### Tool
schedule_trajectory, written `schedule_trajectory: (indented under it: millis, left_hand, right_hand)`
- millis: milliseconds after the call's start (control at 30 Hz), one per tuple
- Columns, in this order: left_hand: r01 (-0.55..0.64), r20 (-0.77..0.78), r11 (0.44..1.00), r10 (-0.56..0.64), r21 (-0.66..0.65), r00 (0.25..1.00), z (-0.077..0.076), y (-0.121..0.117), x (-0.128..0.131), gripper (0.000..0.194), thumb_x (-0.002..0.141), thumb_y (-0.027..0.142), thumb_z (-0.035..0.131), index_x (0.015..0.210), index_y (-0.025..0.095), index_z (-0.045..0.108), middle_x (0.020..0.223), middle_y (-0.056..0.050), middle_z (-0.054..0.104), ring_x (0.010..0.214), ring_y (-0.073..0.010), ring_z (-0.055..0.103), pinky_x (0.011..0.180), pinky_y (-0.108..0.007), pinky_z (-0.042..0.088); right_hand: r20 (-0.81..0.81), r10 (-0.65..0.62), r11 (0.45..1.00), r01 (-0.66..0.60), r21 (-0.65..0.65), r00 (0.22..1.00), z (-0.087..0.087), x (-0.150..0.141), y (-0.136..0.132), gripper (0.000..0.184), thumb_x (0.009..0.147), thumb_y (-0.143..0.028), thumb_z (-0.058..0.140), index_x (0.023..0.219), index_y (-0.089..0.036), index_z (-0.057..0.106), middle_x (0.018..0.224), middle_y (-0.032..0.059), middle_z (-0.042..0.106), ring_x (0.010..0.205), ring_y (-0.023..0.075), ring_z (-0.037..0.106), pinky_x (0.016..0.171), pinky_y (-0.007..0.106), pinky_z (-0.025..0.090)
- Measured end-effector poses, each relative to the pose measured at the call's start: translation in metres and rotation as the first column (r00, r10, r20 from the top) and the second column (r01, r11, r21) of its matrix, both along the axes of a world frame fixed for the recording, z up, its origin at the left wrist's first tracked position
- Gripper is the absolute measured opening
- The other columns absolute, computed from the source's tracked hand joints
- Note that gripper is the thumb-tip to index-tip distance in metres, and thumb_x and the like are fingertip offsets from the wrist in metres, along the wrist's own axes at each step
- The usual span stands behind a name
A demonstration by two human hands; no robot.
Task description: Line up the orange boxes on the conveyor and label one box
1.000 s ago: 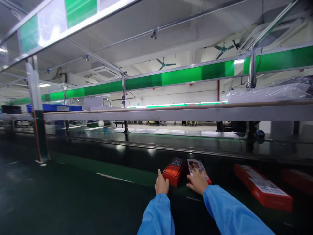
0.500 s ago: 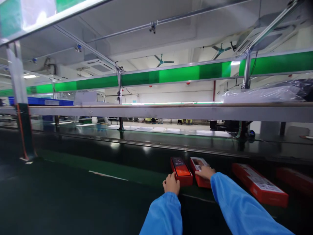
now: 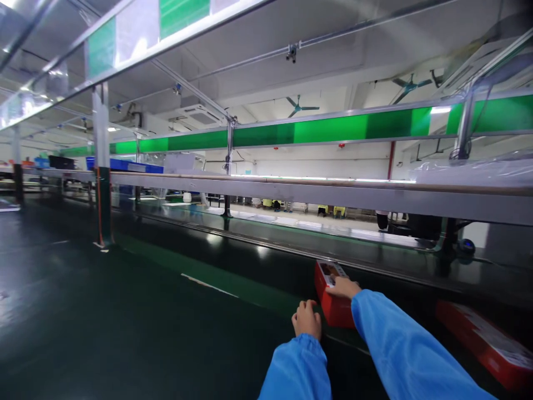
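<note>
A red box (image 3: 328,304) with a printed picture on its top lies on the dark conveyor belt (image 3: 175,311). It looks thick, and I cannot tell whether it is one box or two stacked. My right hand (image 3: 342,287) lies on its top near end, fingers pointing left. My left hand (image 3: 307,318) rests with curled fingers on the belt just left of the box's near corner, holding nothing. Both arms are in blue sleeves.
Another long red box (image 3: 485,344) with a white label lies on the belt at the right. A metal shelf rail (image 3: 291,191) runs across above the belt, with a post (image 3: 102,166) at the left. Blue bins (image 3: 125,165) stand far left.
The red box with "7C" on top, beside the pictured box before, is no longer visible. My left hand came off it and pulled back. The view swung left.
</note>
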State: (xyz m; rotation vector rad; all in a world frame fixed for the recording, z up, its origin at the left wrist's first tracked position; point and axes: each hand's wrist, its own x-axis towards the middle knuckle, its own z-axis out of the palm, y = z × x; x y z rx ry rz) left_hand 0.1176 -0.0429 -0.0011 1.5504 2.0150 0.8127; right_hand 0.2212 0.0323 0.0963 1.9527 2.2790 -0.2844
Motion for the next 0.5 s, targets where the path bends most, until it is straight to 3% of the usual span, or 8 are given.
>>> schedule_trajectory:
  millis: [100,233,300,333,433,500]
  left_hand:
    - [0.048,-0.017,0.999,-0.048,-0.002,0.999,0.006,0.003,-0.001,0.04,0.082,0.011,0.041,0.118,0.024,0.055,0.121,-0.001,0.048,0.117,-0.0126,0.043,0.099,-0.029,0.031]
    - [0.193,-0.01,0.981,-0.193,0.034,0.981,0.004,0.002,-0.007,0.044,0.084,0.007,0.032,0.124,0.009,0.052,0.124,-0.011,0.044,0.116,-0.0208,0.043,0.095,-0.03,0.034]
    - [0.192,0.007,0.979,-0.193,0.072,0.981,-0.009,0.012,-0.01,0.045,0.088,0.01,0.027,0.126,0.007,0.049,0.128,-0.013,0.041,0.115,-0.0238,0.043,0.095,-0.032,0.033]
    - [0.17,0.006,0.978,-0.172,0.119,0.985,-0.017,0.02,-0.009,0.043,0.091,0.013,0.023,0.123,0.007,0.05,0.126,-0.014,0.042,0.112,-0.0232,0.045,0.093,-0.031,0.034]
    - [0.131,0.014,0.954,-0.14,0.269,0.99,-0.045,0.044,-0.003,0.044,0.093,0.023,0.015,0.112,0.012,0.052,0.115,-0.013,0.048,0.102,-0.0215,0.049,0.089,-0.031,0.035]
    - [0.126,0.02,0.924,-0.143,0.36,0.989,-0.061,0.053,0.002,0.045,0.092,0.029,0.012,0.106,0.013,0.052,0.107,-0.014,0.049,0.095,-0.0229,0.051,0.088,-0.033,0.036]
  right_hand:
    - [-0.014,0.031,0.999,-0.031,-0.017,0.999,-0.001,0.008,0.003,0.062,0.084,-0.038,0.049,0.139,-0.009,0.041,0.132,0.0188,0.044,0.123,0.0323,0.039,0.1,0.045,0.03]
    - [-0.085,0.02,0.999,-0.016,0.045,0.996,-0.018,0.01,-0.007,0.056,0.081,-0.038,0.056,0.128,-0.008,0.053,0.123,0.018,0.051,0.114,0.032,0.048,0.095,0.043,0.034]
    - [-0.086,-0.115,0.991,0.121,0.062,0.99,-0.034,0.007,-0.005,0.076,0.069,-0.052,0.066,0.134,-0.016,0.048,0.141,0.0214,0.03,0.122,0.0462,0.033,0.09,0.056,0.031]
    - [-0.076,-0.18,0.983,0.182,0.017,0.981,-0.042,0.005,-0.001,0.084,0.062,-0.05,0.071,0.135,-0.017,0.046,0.144,0.0205,0.023,0.125,0.0479,0.026,0.092,0.059,0.026]
    - [-0.128,-0.266,0.963,0.257,-0.082,0.956,-0.059,0.006,0.013,0.093,0.061,-0.038,0.072,0.144,-0.024,0.03,0.148,0.016,0.009,0.13,0.0463,0.008,0.098,0.059,0.014]
    - [-0.139,-0.311,0.95,0.31,-0.033,0.94,-0.064,0.01,0.015,0.09,0.067,-0.034,0.066,0.145,-0.033,0.023,0.149,0.0115,0.004,0.13,0.0444,0.004,0.098,0.059,0.008]
